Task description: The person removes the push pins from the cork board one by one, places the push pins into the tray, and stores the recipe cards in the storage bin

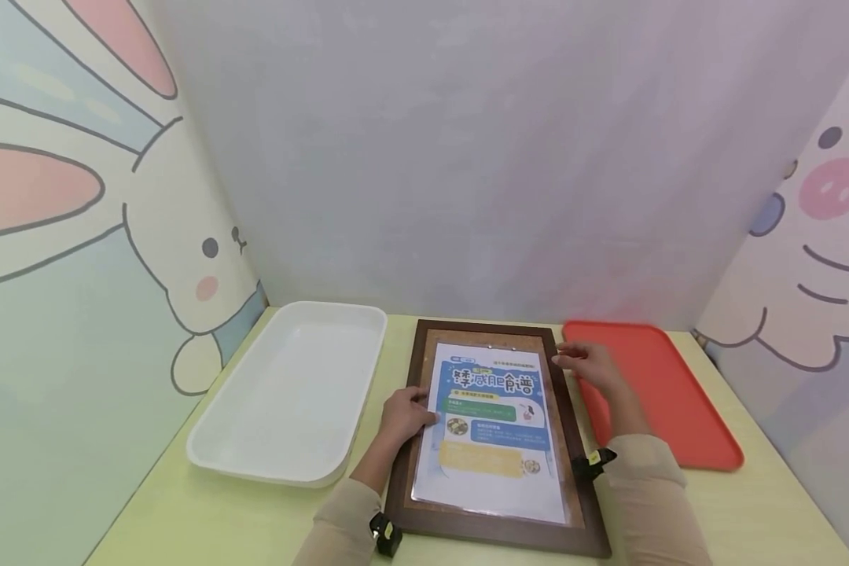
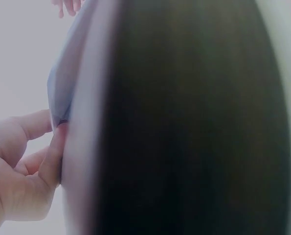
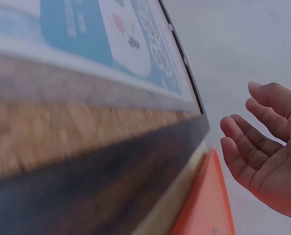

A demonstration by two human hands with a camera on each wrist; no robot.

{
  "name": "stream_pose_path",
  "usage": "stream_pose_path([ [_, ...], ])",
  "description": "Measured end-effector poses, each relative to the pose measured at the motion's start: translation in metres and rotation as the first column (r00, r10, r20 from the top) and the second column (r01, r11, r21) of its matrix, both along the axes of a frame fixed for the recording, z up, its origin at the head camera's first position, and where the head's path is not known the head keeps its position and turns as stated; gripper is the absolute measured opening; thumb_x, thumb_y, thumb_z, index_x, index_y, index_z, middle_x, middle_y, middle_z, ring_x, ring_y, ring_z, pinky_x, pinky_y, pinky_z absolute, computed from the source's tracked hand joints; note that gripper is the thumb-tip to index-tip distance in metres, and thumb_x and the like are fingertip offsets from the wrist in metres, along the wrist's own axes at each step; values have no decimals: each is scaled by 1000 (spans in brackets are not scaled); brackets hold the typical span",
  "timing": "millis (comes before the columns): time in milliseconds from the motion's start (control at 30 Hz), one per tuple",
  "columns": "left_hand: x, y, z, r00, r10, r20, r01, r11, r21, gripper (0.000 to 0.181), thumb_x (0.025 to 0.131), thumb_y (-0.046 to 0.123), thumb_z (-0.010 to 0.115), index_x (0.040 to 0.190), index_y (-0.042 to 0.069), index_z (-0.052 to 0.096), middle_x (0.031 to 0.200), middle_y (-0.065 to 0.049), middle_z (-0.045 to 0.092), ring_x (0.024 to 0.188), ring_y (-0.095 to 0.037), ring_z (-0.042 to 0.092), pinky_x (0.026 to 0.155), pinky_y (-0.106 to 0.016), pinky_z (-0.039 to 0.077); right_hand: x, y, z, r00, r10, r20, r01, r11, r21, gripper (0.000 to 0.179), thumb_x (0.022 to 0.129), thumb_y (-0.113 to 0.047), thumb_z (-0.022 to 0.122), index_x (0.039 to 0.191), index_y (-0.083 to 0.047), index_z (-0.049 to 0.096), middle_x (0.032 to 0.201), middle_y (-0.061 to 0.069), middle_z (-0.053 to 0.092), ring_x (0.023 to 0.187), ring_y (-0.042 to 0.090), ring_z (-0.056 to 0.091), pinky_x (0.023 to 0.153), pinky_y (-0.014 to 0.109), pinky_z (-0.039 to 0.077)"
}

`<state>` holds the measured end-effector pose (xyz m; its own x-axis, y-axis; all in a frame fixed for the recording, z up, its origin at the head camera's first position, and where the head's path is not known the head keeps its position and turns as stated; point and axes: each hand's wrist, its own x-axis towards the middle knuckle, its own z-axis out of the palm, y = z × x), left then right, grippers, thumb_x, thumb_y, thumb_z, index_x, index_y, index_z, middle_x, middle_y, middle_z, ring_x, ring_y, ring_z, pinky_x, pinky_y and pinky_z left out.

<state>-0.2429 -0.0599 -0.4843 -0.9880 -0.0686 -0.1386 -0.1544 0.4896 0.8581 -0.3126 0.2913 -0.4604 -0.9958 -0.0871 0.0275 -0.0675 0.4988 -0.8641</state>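
A laminated sheet point(image 1: 491, 432) with blue, green and yellow printing lies on a cork board point(image 1: 573, 495) in a dark brown wooden frame point(image 1: 495, 536). At the sheet's left edge, my left hand point(image 1: 403, 417) pinches the sheet between thumb and finger. In the left wrist view, the left hand point(image 2: 25, 166) meets the bluish edge of the sheet point(image 2: 67, 73); the blurred dark frame hides much there. Near the frame's upper right side is my right hand point(image 1: 590, 365), holding nothing. The right wrist view shows the right hand point(image 3: 267, 147) with loosely bent fingers, apart from the board.
To the left of the board stands a white tray point(image 1: 293, 393). A red tray point(image 1: 658, 393) lies on the right, partly behind the right forearm. Everything rests on a pale yellow table point(image 1: 771, 503), with a grey wall behind and cartoon-printed walls at both sides.
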Motion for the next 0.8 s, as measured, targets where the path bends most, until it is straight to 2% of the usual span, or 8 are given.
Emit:
stream_pose_path([
  [67,0,0,-1,1000,2,1,-2,1000,-3,51,70,7,78,118,1,60,72,-4,61,61,-16,58,51,-28,49,-6,-7,-4,999,-25,29,25,1000,-12,50,88,-25,63,127,4,52,118,19,57,97,25,58,75,40,51],
  [200,0,0,-2,1000,5,-4,-5,1000,5,51,70,7,78,118,1,60,72,-4,61,60,-16,58,50,-28,49,-15,-24,-9,997,-62,55,65,997,-44,45,89,-19,62,126,3,52,117,20,56,97,28,57,78,38,51],
  [300,0,1,-2,1000,-1,-6,1,1000,12,52,70,6,78,118,1,60,71,-5,61,59,-16,58,50,-28,49,-19,-33,-10,997,-66,50,69,996,-58,43,89,-13,62,125,7,52,115,24,55,95,32,56,78,38,51],
  [400,1,3,-2,1000,-9,-13,9,1000,9,52,69,6,78,118,0,60,71,-5,61,59,-15,58,50,-28,49,-22,-40,-13,995,-85,52,88,994,-58,40,87,-13,64,123,5,55,113,21,57,94,30,55,76,35,50],
  [567,-1,2,-2,1000,-14,-20,14,1000,2,52,68,6,78,117,0,61,70,-5,61,58,-16,58,49,-28,48,-27,-51,-16,994,-102,36,103,994,-26,38,88,-15,63,122,1,57,113,20,57,97,31,53,81,40,47],
  [700,-2,1,-2,1000,-12,-21,12,1000,4,52,68,6,79,117,0,61,69,-4,60,57,-15,57,49,-28,49,-35,-60,-22,987,-155,45,155,988,-12,36,89,-17,61,122,-2,57,115,19,56,101,32,51,87,45,43],
  [800,-2,1,-2,1000,-7,-21,7,1000,7,53,68,6,79,118,1,61,69,-5,60,57,-15,57,48,-28,49,-41,-66,-27,982,-187,26,187,982,-8,34,89,-15,60,120,-2,58,112,19,57,99,31,51,85,43,44],
])
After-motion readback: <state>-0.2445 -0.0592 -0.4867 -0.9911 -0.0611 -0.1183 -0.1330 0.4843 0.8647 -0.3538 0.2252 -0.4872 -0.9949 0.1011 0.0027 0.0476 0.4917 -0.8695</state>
